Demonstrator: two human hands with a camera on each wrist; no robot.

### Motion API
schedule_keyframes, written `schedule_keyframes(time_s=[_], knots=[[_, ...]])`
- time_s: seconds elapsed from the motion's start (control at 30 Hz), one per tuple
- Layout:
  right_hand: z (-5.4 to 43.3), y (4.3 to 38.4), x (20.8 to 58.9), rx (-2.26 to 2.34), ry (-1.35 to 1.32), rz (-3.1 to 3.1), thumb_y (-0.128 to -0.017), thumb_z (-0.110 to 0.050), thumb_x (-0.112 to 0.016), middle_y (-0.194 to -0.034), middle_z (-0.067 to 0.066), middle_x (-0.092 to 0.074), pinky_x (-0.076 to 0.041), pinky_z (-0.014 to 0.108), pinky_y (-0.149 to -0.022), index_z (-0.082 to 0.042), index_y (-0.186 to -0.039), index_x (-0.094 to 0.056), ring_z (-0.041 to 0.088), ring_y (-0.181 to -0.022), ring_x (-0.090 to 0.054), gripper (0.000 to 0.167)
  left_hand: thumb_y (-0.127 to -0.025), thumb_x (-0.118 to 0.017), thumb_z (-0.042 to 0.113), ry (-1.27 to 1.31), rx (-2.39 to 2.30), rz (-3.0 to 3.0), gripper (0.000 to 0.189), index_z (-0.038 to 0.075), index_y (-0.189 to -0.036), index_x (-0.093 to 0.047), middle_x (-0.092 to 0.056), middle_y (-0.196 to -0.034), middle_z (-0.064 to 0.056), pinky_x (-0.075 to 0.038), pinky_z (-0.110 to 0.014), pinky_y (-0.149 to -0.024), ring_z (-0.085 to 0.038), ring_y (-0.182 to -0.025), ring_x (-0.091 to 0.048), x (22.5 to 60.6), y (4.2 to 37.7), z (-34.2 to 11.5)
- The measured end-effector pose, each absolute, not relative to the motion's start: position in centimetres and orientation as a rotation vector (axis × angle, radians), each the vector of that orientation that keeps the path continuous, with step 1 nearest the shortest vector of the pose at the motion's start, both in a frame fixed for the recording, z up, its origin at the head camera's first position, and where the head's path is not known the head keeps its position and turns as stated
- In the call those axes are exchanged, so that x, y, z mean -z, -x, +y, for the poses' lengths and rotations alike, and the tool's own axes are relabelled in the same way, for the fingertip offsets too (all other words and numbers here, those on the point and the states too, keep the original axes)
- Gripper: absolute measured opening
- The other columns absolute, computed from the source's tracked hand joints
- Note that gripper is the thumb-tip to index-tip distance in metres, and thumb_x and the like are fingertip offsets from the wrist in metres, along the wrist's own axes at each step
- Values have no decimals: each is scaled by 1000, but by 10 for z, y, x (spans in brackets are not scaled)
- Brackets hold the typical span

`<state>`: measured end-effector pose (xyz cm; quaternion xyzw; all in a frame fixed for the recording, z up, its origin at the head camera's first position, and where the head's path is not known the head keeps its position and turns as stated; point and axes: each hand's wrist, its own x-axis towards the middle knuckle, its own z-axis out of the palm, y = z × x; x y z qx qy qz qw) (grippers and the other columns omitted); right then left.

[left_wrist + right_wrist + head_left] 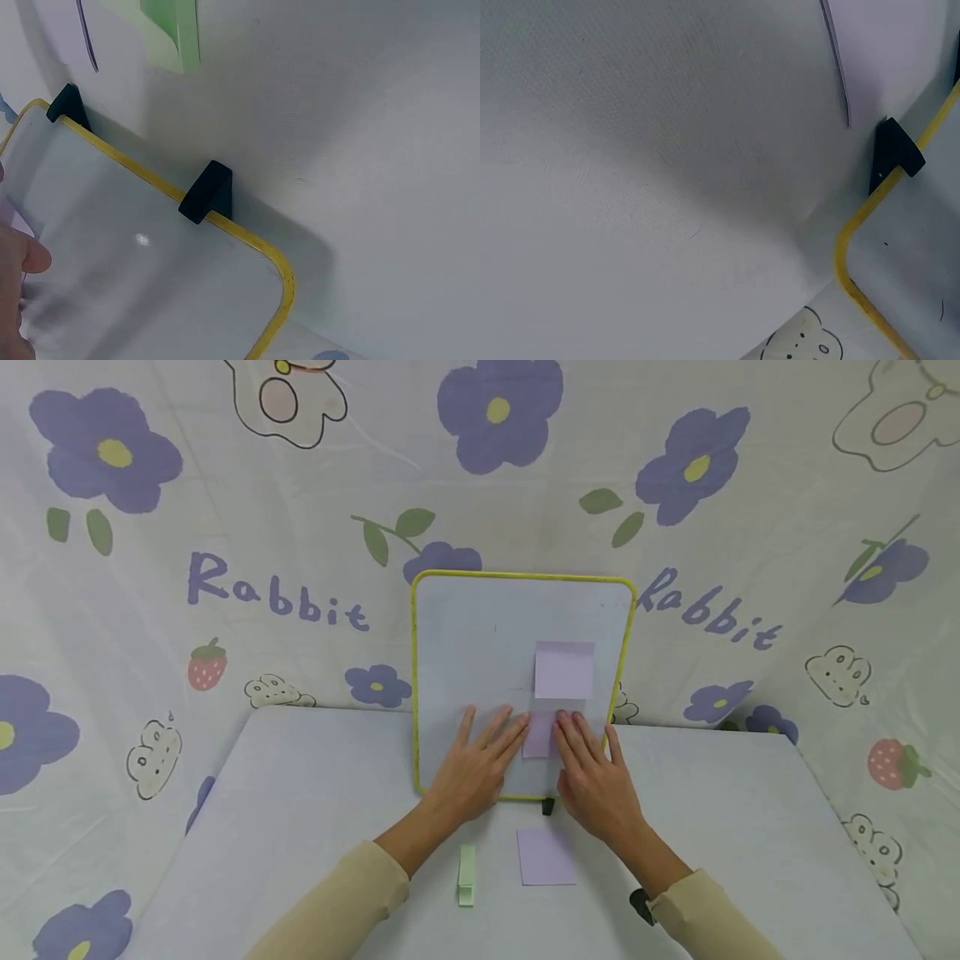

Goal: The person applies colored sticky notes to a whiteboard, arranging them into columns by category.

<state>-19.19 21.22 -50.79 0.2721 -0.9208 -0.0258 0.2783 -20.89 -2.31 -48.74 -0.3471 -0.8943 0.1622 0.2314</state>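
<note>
Head view: I see the left hand (474, 770) and right hand (600, 787), fingers straight, gripping nothing, touching the lower note (538, 740) on the board (457, 643), toward its bottom right corner.

Lower purple note (538, 740) partly hidden by the hands (474, 768) (597, 783), whiteboard (150, 225) cut off in both wrist views

Board (472, 652) sits near the table's (315, 793) back edge, two notes (564, 670) toward the board's right edge, pad (547, 857) out front.
</note>
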Motion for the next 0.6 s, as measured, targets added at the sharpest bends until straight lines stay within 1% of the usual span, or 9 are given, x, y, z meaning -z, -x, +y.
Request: schedule_keyframes(time_s=[0.37,0.6], knots=[[210,187,512,83,-728,-2471,-81,-14,-71,-159,16,-33,-21,61,-115,2,-149,-42,32,-147,-30,76,-92,-60,37,966,-439,-2437,73,15,-156,-33,-22,-165,1,-20,-60,-116,-21,-151,-18,488,208,-24],[209,185,514,105,-735,-2467,-81,-15,-71,-159,16,-33,-22,61,-114,2,-149,-42,32,-147,-29,76,-94,-59,38,976,-454,-2470,74,13,-157,-31,-19,-165,-1,-17,-60,-117,-22,-152,-15,487,205,-25]])
